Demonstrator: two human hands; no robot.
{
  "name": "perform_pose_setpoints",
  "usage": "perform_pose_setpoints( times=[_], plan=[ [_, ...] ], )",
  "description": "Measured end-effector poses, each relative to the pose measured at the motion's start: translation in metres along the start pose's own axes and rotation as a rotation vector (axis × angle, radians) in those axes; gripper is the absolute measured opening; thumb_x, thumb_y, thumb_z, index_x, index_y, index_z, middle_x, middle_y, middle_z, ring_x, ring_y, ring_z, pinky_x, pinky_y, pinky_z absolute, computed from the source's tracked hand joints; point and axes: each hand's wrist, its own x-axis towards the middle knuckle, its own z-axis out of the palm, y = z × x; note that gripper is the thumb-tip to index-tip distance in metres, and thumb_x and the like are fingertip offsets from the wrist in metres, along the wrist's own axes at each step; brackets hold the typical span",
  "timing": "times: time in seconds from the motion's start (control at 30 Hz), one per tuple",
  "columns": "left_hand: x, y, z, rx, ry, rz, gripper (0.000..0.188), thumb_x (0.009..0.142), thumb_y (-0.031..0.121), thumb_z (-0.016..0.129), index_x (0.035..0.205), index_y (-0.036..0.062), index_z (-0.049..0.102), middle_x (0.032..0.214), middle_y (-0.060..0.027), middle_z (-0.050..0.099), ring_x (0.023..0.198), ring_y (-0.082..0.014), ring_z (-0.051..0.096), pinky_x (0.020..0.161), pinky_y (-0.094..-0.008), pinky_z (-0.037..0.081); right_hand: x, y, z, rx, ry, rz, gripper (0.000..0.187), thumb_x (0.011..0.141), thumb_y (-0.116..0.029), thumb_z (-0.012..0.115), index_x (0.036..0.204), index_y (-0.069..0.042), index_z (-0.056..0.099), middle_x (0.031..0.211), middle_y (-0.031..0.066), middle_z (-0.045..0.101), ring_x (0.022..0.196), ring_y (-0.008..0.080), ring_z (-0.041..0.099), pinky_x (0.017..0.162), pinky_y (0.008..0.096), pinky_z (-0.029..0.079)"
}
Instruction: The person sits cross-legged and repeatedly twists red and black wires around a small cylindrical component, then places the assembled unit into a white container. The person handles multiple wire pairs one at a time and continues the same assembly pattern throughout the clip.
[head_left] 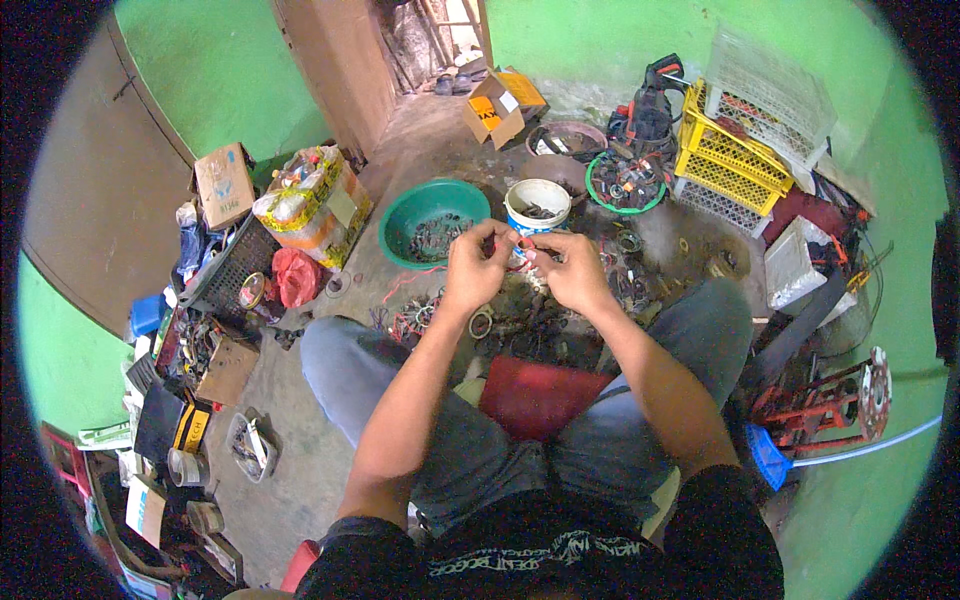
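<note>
The small held piece (527, 243) is seemingly showing red. A basin (435, 194) is showing green, a latticed crate (737, 178) yellow.

In the centre of the frame, the red thing (527, 243) between the fingers of the left hand (478, 265) and the right hand (568, 265) is too small for recognising. The hands partly hide the white bucket (513, 214). At far left, the dark rim cuts off the brown door (100, 180).

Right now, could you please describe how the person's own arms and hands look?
The left hand and right hand are bare, without gloves. The forearms are uncovered, with no watch visible; above them are short black sleeves.
</note>
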Motion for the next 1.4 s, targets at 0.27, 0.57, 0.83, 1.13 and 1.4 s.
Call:
perform_pose_setpoints(
  times=[0.27, 0.57, 0.83, 1.13, 1.4],
  plan=[
    [0.001, 0.004, -0.005, 0.070, -0.077, -0.127, 0.019, 0.090, 0.018, 0.069, 0.087, -0.0005, 0.073, 0.065, -0.0107, 0.066, 0.062, -0.0124, 0.060, 0.060, -0.0328, 0.047, 0.001, -0.018, -0.016, 0.163, -0.169, 0.150, 0.017, 0.089, -0.012, 0.070, 0.100, 0.000, 0.067, 0.081, 0.0127, 0.070, 0.071, 0.0205, 0.067, 0.069, 0.0343, 0.053],
    [0.008, 0.034, -0.020, -0.119, -0.310, -0.089, 0.018, 0.086, 0.019, 0.075, 0.089, 0.0004, 0.074, 0.078, -0.0045, 0.070, 0.075, -0.0111, 0.061, 0.069, -0.0294, 0.049, 0.010, -0.005, -0.042, 1.147, -0.579, 0.343, 0.017, 0.098, -0.017, 0.059, 0.109, -0.004, 0.060, 0.092, 0.0069, 0.063, 0.076, 0.0152, 0.060, 0.069, 0.0299, 0.050],
    [0.013, 0.028, -0.038, -0.031, 0.009, -0.107, 0.019, 0.083, 0.016, 0.078, 0.087, -0.0018, 0.075, 0.067, -0.0040, 0.067, 0.059, -0.0092, 0.055, 0.056, -0.0279, 0.046, 0.008, -0.042, -0.089, 1.008, -0.824, 0.302, 0.050, 0.102, -0.031, 0.051, 0.140, -0.002, 0.038, 0.098, 0.0127, 0.062, 0.070, 0.0191, 0.060, 0.071, 0.0340, 0.052],
    [0.025, -0.025, -0.087, -0.039, 0.620, -0.192, 0.027, 0.086, 0.023, 0.077, 0.088, -0.0033, 0.073, 0.070, -0.0011, 0.063, 0.059, -0.0086, 0.051, 0.054, -0.0273, 0.043, -0.010, -0.055, -0.143, 1.054, -0.718, -0.011, 0.084, 0.085, -0.034, 0.072, 0.144, 0.004, 0.027, 0.074, 0.0172, 0.065, 0.051, 0.0238, 0.063, 0.049, 0.0358, 0.053],
    [0.019, -0.003, -0.075, -0.337, 0.429, -0.483, 0.023, 0.092, 0.024, 0.071, 0.090, 0.0015, 0.071, 0.074, 0.0008, 0.059, 0.065, -0.0105, 0.053, 0.058, -0.0271, 0.042, 0.015, -0.005, -0.167, 0.093, 0.102, 0.162, 0.018, 0.093, -0.011, 0.061, 0.108, -0.001, 0.062, 0.084, 0.0067, 0.062, 0.069, 0.0172, 0.060, 0.062, 0.0322, 0.050]
  ],
)
